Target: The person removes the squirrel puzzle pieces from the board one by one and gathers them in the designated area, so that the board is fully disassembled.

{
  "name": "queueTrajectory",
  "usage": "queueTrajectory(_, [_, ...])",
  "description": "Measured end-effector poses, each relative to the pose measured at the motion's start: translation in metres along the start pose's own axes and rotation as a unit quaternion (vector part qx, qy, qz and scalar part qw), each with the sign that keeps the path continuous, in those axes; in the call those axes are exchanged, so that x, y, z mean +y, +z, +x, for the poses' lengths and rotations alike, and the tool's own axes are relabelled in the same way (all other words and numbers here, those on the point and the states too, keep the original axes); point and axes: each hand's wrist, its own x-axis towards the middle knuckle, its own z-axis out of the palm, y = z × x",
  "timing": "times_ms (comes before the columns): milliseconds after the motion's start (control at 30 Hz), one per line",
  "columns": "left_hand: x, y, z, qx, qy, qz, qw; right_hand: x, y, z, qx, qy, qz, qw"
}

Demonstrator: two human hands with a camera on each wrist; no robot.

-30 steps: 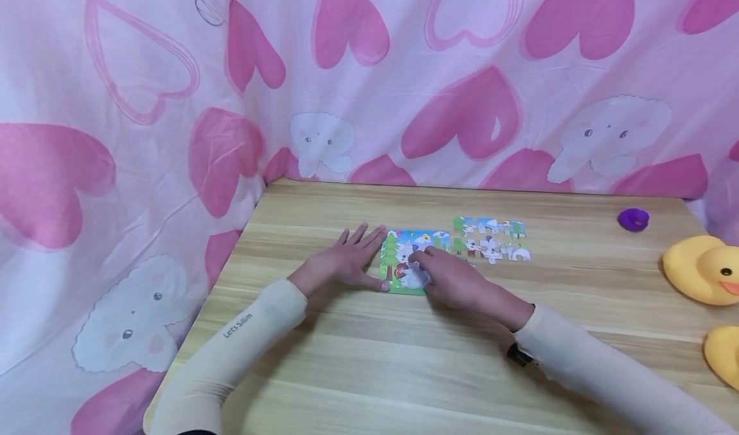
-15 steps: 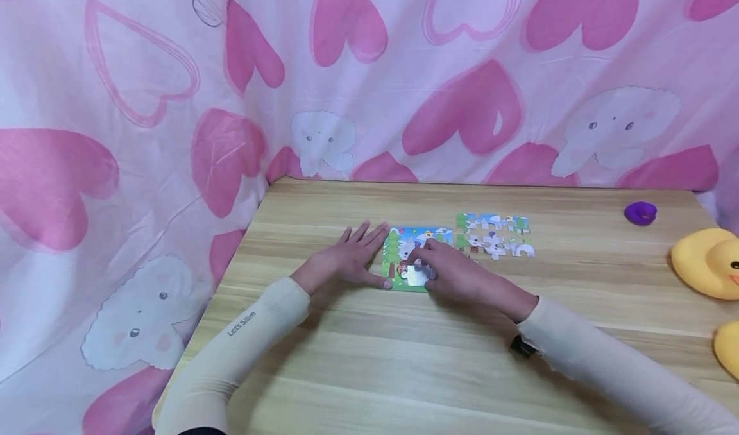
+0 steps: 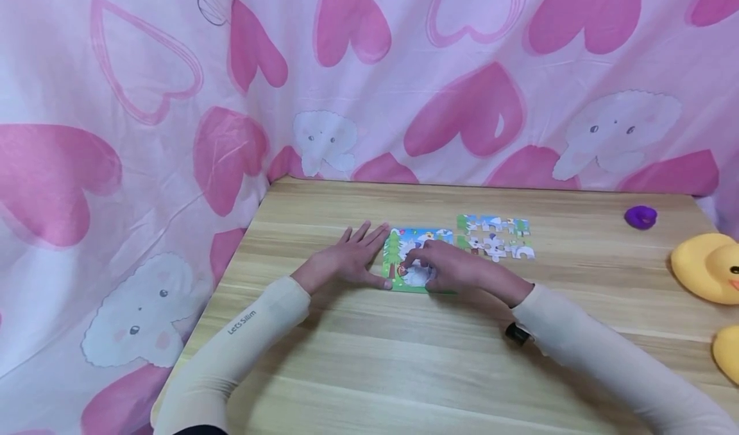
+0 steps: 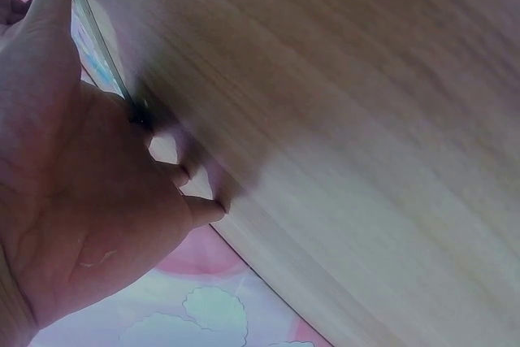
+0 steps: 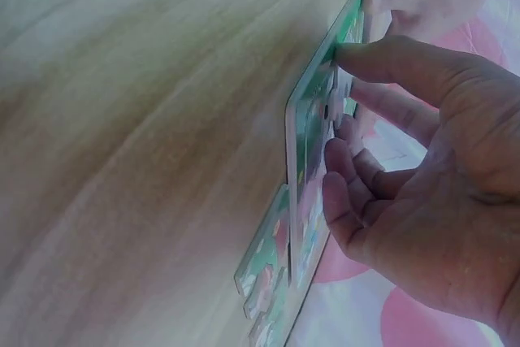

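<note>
A small jigsaw board (image 3: 412,288) with trees and a white cartoon animal lies flat on the wooden table. My left hand (image 3: 352,262) rests at its left side with fingers spread, the thumb at the lower left corner. Over the board's lower right part, my right hand (image 3: 456,268) bends its forefinger and thumb onto a whitish puzzle piece (image 3: 418,276), pinching it. In the right wrist view the thumb of the right hand (image 5: 431,144) sits at the green border of the board (image 5: 302,123), other fingers curled. Palm and fingers of the left hand (image 4: 89,184) fill the left wrist view's left side.
Several loose puzzle pieces (image 3: 494,247) lie in rows just right of the board, partly behind the right hand. A purple toy duck (image 3: 641,217) and two yellow ducks (image 3: 701,268) stand on the right. A pink heart-print curtain (image 3: 369,88) hangs behind the table.
My right forefinger has shifted slightly left and down over the puzzle piece, and the bright glare on it has faded. The left hand keeps its place at the board.
</note>
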Motion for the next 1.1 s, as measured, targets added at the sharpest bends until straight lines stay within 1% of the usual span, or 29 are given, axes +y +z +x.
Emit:
queueTrajectory(100, [0.001,-0.001,0.0,-0.004,-0.001,0.003,1.0,-0.001,0.0,0.002,-0.005,0.005,0.0,1.0])
queueTrajectory(233, [0.002,-0.002,-0.001,-0.005,0.001,0.007,1.0,-0.001,0.002,0.002,0.0,0.011,-0.003,1.0])
queueTrajectory(367, [0.003,-0.003,-0.002,-0.002,0.003,0.005,1.0,0.001,0.003,-0.001,0.021,0.018,0.004,1.0])
queueTrajectory(533, [0.002,-0.002,-0.001,0.001,0.002,0.003,1.0,0.005,-0.001,-0.009,0.06,0.009,0.004,0.998])
queueTrajectory(733, [0.002,0.0,0.0,-0.007,-0.003,-0.01,0.9999,0.014,-0.009,-0.028,0.092,0.008,0.01,0.996])
queueTrajectory(867, [0.002,0.0,-0.001,-0.007,-0.007,-0.012,0.9999,0.022,-0.013,-0.043,0.114,0.011,0.005,0.993])
queueTrajectory(933, [0.002,-0.001,-0.002,-0.006,-0.007,-0.008,0.9999,0.026,-0.015,-0.051,0.121,0.016,-0.003,0.992])
queueTrajectory(1100, [0.002,-0.002,-0.003,-0.005,-0.004,-0.006,1.0,0.039,-0.017,-0.072,0.148,0.01,-0.033,0.988])
